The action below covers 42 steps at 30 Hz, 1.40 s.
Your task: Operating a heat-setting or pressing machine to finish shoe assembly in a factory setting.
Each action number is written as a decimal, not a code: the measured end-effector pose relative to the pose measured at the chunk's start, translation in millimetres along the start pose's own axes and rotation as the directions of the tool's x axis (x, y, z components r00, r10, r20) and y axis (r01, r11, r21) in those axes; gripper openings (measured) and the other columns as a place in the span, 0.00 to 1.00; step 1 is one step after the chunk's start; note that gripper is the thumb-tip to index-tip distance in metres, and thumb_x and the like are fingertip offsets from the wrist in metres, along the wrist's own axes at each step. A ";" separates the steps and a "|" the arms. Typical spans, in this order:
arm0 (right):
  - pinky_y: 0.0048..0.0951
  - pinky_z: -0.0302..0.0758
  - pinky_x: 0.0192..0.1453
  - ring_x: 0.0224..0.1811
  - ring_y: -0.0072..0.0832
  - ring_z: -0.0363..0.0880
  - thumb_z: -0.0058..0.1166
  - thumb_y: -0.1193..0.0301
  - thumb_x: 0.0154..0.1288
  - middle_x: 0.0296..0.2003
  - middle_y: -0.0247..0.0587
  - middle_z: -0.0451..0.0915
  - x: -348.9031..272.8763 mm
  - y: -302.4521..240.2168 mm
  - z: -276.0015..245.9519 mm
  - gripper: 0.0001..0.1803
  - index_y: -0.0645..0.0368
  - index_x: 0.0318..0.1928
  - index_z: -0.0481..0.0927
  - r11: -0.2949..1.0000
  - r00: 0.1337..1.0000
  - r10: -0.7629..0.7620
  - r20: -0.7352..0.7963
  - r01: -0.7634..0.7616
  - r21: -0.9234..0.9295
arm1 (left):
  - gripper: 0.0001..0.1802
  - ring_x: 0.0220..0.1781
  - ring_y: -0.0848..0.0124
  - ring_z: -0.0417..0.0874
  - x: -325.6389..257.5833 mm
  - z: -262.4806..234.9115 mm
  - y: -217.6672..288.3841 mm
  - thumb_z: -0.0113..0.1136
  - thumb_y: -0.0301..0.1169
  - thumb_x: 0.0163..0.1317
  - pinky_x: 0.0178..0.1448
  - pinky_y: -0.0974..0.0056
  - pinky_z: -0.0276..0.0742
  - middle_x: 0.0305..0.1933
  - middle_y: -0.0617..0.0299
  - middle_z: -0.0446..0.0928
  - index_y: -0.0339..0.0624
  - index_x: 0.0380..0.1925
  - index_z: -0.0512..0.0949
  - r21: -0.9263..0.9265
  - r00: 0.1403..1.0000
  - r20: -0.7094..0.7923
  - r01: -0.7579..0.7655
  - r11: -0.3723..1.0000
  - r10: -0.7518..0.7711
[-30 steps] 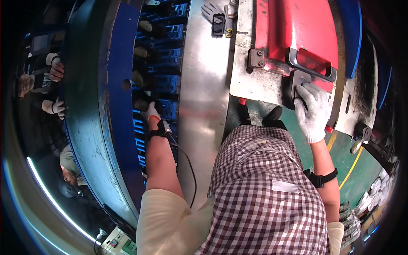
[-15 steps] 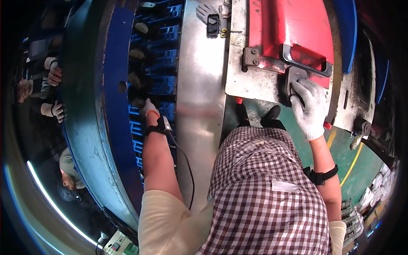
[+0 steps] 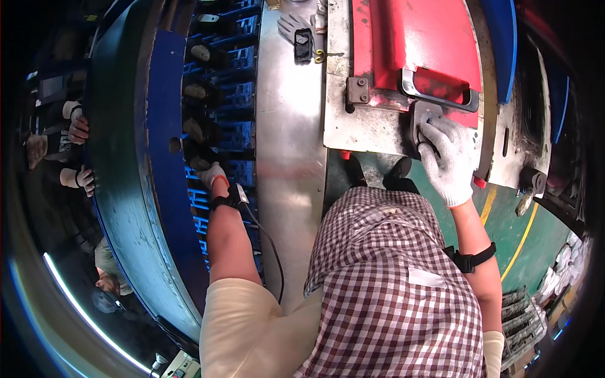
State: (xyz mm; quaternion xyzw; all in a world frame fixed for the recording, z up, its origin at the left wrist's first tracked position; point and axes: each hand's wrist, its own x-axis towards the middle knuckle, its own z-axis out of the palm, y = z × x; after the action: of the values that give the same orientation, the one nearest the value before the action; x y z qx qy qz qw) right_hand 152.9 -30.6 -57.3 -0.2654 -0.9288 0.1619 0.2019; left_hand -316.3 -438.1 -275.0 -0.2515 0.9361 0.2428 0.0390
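2 gloved hands spread wide apart, 1 per station. Blue drum, largest, curves down left of frame; racks of dark parts along inner face. Steel panel runs centre, top to bottom. Red cover upper right, dark handle across lower edge. Right hand lies flat, fingers loosely curled over grey latch plate below handle, likely pressing. Left hand reaches into racks; grip hidden, cannot tell. Spare glove top centre.
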 end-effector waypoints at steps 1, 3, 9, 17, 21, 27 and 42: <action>0.47 0.72 0.67 0.60 0.47 0.79 0.67 0.72 0.59 0.52 0.42 0.83 -0.7 0.8 1.7 0.20 0.54 0.54 0.85 1.000 1.000 0.009 0.000 -0.009 -0.003 | 0.52 0.68 0.45 0.81 -15.3 -1.1 8.1 0.81 0.40 0.56 0.71 0.44 0.77 0.70 0.43 0.77 0.40 0.76 0.61 0.068 1.000 0.010 0.020 0.997 -0.021; 0.46 0.72 0.68 0.60 0.47 0.79 0.67 0.72 0.59 0.52 0.42 0.83 -1.0 1.3 3.0 0.20 0.53 0.54 0.85 1.000 1.000 0.007 0.001 -0.007 0.004 | 0.52 0.68 0.44 0.81 -38.5 -0.3 8.3 0.82 0.41 0.55 0.72 0.44 0.76 0.69 0.42 0.77 0.38 0.75 0.62 -0.021 0.994 -0.069 0.083 0.996 -0.084; 0.46 0.71 0.68 0.61 0.47 0.79 0.67 0.73 0.58 0.53 0.42 0.83 2.2 -0.2 1.8 0.20 0.54 0.53 0.85 1.000 1.000 -0.014 0.002 0.014 0.023 | 0.47 0.76 0.46 0.71 -108.5 33.2 -76.4 0.61 0.47 0.70 0.79 0.54 0.66 0.78 0.34 0.64 0.27 0.78 0.56 -0.226 0.971 0.234 0.108 0.968 -0.054; 0.45 0.73 0.67 0.60 0.45 0.80 0.67 0.74 0.59 0.54 0.42 0.84 2.3 -4.5 2.3 0.18 0.56 0.52 0.86 1.000 1.000 -0.013 -0.017 0.013 0.002 | 0.32 0.73 0.44 0.74 -154.9 -23.9 -116.8 0.53 0.39 0.73 0.77 0.52 0.69 0.72 0.35 0.73 0.30 0.71 0.69 -0.338 0.959 0.089 -0.225 0.914 0.269; 0.45 0.73 0.69 0.60 0.46 0.80 0.67 0.76 0.59 0.54 0.42 0.85 -0.1 -1.7 2.8 0.19 0.56 0.52 0.86 1.000 1.000 -0.021 -0.014 0.021 0.002 | 0.26 0.62 0.43 0.82 -148.5 -46.2 -112.5 0.60 0.42 0.70 0.69 0.47 0.76 0.59 0.38 0.81 0.30 0.56 0.80 -0.325 0.921 -0.356 0.037 0.945 -0.158; 0.45 0.73 0.68 0.60 0.46 0.80 0.66 0.76 0.59 0.54 0.45 0.84 -2.7 0.7 3.6 0.20 0.55 0.54 0.86 0.996 1.000 -0.013 0.027 0.016 -0.083 | 0.45 0.67 0.51 0.82 -41.3 -92.7 -151.9 0.69 0.61 0.58 0.70 0.53 0.77 0.63 0.50 0.82 0.41 0.66 0.76 -0.540 0.839 -0.086 0.414 0.733 -0.537; 0.45 0.74 0.64 0.56 0.44 0.81 0.67 0.74 0.56 0.52 0.43 0.82 6.4 0.3 1.3 0.22 0.56 0.54 0.84 0.997 0.996 -0.068 0.048 0.070 -0.029 | 0.23 0.62 0.54 0.84 -18.0 -108.5 -212.7 0.58 0.40 0.69 0.69 0.41 0.80 0.60 0.51 0.83 0.38 0.58 0.80 -0.820 0.819 0.562 0.570 0.046 -0.118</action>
State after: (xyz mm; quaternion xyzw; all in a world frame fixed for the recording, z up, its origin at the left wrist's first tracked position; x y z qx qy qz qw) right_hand 147.4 -27.1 -56.7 -0.2323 -0.9443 0.1467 0.1812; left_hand -191.1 -642.2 -268.6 -0.3887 0.4316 0.8092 0.0883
